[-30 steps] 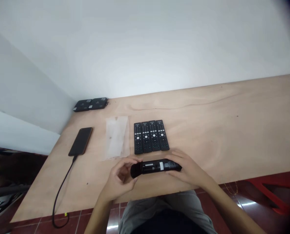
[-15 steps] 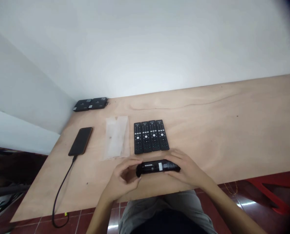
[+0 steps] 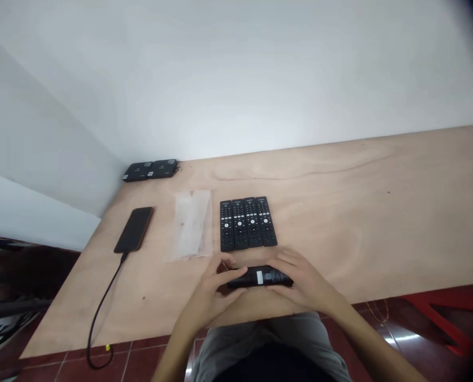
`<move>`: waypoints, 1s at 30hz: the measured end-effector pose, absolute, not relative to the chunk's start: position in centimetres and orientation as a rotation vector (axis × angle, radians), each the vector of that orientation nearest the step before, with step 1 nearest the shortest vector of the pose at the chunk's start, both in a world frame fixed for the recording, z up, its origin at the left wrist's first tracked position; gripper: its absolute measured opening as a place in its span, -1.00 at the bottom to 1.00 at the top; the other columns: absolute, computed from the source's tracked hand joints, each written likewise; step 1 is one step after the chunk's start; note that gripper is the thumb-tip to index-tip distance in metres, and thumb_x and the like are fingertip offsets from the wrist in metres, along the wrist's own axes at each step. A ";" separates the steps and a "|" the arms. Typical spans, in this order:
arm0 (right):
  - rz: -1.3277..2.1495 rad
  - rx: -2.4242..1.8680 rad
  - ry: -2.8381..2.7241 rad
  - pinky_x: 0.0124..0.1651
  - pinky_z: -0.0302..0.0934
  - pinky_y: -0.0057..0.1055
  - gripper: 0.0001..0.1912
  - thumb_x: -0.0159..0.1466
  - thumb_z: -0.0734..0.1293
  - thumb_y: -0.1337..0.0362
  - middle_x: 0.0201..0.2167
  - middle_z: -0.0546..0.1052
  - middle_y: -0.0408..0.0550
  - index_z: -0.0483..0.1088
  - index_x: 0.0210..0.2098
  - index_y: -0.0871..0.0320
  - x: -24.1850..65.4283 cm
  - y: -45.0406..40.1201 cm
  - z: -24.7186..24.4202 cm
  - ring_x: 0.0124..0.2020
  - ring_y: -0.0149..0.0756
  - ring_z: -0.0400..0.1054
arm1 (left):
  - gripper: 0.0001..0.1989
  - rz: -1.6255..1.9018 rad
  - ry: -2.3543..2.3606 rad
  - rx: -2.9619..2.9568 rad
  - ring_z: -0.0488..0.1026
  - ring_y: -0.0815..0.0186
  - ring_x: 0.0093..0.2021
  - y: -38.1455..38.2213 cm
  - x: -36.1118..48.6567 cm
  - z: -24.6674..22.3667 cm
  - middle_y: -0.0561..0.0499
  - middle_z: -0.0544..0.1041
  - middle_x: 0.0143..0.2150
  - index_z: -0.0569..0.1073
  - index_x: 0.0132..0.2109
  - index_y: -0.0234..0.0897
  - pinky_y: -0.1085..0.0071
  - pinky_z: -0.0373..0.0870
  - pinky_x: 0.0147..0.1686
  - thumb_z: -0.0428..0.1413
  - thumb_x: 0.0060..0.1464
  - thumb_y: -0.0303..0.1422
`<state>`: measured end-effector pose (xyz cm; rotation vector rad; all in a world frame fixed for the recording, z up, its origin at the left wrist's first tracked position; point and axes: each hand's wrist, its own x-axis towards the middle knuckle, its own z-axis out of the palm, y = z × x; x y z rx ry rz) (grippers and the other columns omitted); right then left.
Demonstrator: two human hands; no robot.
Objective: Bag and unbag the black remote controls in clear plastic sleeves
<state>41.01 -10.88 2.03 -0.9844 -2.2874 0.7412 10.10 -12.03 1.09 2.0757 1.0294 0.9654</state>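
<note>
A black remote control (image 3: 260, 277) lies lengthwise between my two hands, its underside up with a white label showing. My left hand (image 3: 214, 289) curls over its left end and hides that end. My right hand (image 3: 300, 278) grips the right end from above. Just beyond them, several black remote controls (image 3: 248, 224) lie side by side, buttons up, on the plywood table (image 3: 359, 223). My hands do not touch that row.
A clear plastic sleeve (image 3: 193, 224) lies left of the row. Further left is a black smartphone (image 3: 134, 229), with its black cable (image 3: 101, 318) running over the table's front edge. Two flat black devices (image 3: 151, 170) sit in the far corner against the white wall.
The remote has turned, and its left end has gone from sight under my left hand, which has moved right and closed over it. My right hand stays on the right end.
</note>
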 end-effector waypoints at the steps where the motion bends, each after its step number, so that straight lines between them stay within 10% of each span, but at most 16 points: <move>1: 0.738 -0.981 -2.292 0.33 0.36 0.12 -0.61 0.52 0.45 0.07 0.04 0.66 0.09 0.50 0.28 0.01 41.0 -10.9 2.0 0.09 0.08 0.52 | -0.53 0.960 1.037 2.079 0.55 0.05 0.20 -12.1 10.1 1.0 -0.14 0.50 0.22 0.66 0.28 0.06 0.05 0.63 0.15 0.40 0.30 -0.42; 19: 0.652 -0.958 -2.345 0.33 0.45 0.07 -0.52 0.54 0.45 0.08 0.15 0.66 0.08 0.47 0.40 -0.06 43.5 -12.0 1.3 0.18 0.05 0.55 | -0.48 0.815 1.009 2.261 0.61 0.02 0.23 -12.8 11.8 1.8 -0.15 0.64 0.23 0.52 0.41 0.00 0.00 0.63 0.24 0.34 0.37 -0.29; 25: 0.600 -1.195 -2.047 0.00 0.54 -0.15 -0.81 0.57 0.37 0.16 -0.06 0.68 0.05 0.63 0.05 0.00 48.1 -14.2 1.0 -0.05 -0.02 0.60 | -0.44 0.768 1.108 2.231 0.60 -0.01 0.29 -13.1 11.9 1.6 -0.15 0.63 0.33 0.45 0.44 -0.02 -0.02 0.62 0.27 0.32 0.37 -0.28; 30: 0.526 -1.556 -1.651 -0.12 0.44 -0.20 -0.63 0.62 0.25 0.01 -0.22 0.64 0.01 0.58 -0.15 0.05 49.0 -13.7 1.3 -0.17 -0.05 0.54 | -0.61 0.775 1.154 2.139 0.67 0.08 0.09 -12.8 11.9 1.7 -0.12 0.67 0.16 0.53 0.31 -0.06 0.10 0.66 0.12 0.27 0.39 -0.34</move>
